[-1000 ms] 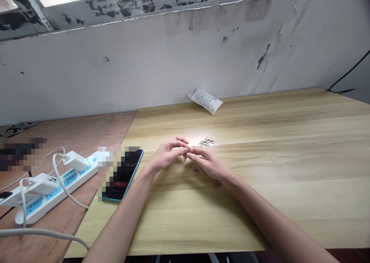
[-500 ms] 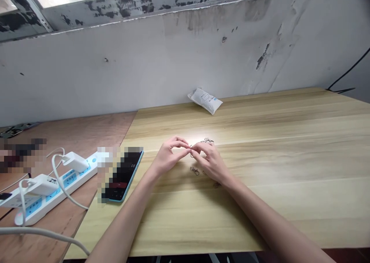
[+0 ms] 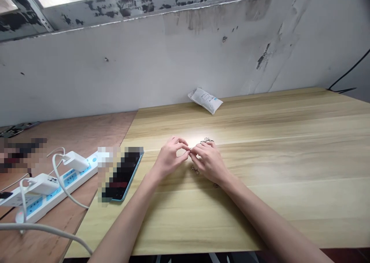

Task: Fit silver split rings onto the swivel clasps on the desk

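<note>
My left hand (image 3: pixel 170 157) and my right hand (image 3: pixel 208 162) meet at the fingertips above a light wooden tabletop (image 3: pixel 260 213). Between the fingertips is a tiny metal wire ring (image 3: pixel 190 151), mostly hidden by the fingers. Just beyond my right hand lies a small tangle of similar wire rings (image 3: pixel 206 140). Another small cluster of them (image 3: pixel 195 171) sits right below the fingertips, and a further piece (image 3: pixel 216 185) rests near my right wrist.
A smartphone (image 3: pixel 124 176), partly blurred, lies left of my left hand. Farther left, a white power strip (image 3: pixel 62 187) with plugged-in chargers sits on a reddish plywood board (image 3: pixel 82 134). A white packet (image 3: pixel 205 100) leans against the stained wall (image 3: pixel 144 70).
The piece that hung below my fingertips a second ago no longer shows. My hands have shifted slightly, and the fingertips stay together around the ring.
</note>
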A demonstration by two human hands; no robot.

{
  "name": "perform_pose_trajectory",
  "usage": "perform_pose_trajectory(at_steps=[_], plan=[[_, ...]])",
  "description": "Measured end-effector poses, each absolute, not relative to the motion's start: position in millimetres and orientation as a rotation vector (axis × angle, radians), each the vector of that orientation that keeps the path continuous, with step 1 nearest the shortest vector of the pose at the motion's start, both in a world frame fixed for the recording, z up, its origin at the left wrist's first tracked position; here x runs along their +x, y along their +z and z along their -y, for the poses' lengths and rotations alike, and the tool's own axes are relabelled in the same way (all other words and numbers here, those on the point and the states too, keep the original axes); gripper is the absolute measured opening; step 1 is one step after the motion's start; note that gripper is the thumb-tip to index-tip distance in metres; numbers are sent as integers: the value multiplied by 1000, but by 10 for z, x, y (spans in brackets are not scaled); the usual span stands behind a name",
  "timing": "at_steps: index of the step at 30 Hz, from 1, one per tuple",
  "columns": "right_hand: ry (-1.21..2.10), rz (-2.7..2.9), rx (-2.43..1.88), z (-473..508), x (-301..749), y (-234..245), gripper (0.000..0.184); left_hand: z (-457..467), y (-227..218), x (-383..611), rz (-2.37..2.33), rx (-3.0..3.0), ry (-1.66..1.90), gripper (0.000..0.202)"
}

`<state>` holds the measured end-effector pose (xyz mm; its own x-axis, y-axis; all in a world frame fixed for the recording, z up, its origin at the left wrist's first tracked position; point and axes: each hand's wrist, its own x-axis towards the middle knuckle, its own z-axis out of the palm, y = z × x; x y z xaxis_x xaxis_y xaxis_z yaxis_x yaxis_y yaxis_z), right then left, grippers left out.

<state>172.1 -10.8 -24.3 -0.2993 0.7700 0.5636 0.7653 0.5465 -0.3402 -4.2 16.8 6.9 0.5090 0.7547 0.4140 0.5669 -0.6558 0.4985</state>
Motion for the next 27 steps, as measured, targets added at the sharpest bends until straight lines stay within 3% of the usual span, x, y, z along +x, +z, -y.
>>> perform_pose_trajectory(at_steps=[10, 20, 24, 27], plan=[[-201, 2163, -1280, 112, 1699, -250, 24, -117, 23, 55, -1280, 2712, 860, 7], [-47, 1967, -1260, 64, 1845, -161, 12, -122, 107, 11, -1230, 2552, 984, 5], [136, 1925, -1213, 54, 1897, -140, 14, -150, 105, -11, -1188, 2517, 965, 5], [507, 1884, -1140, 68, 1863, -120, 15, -153, 102, -4, -1081, 2566, 996, 6]])
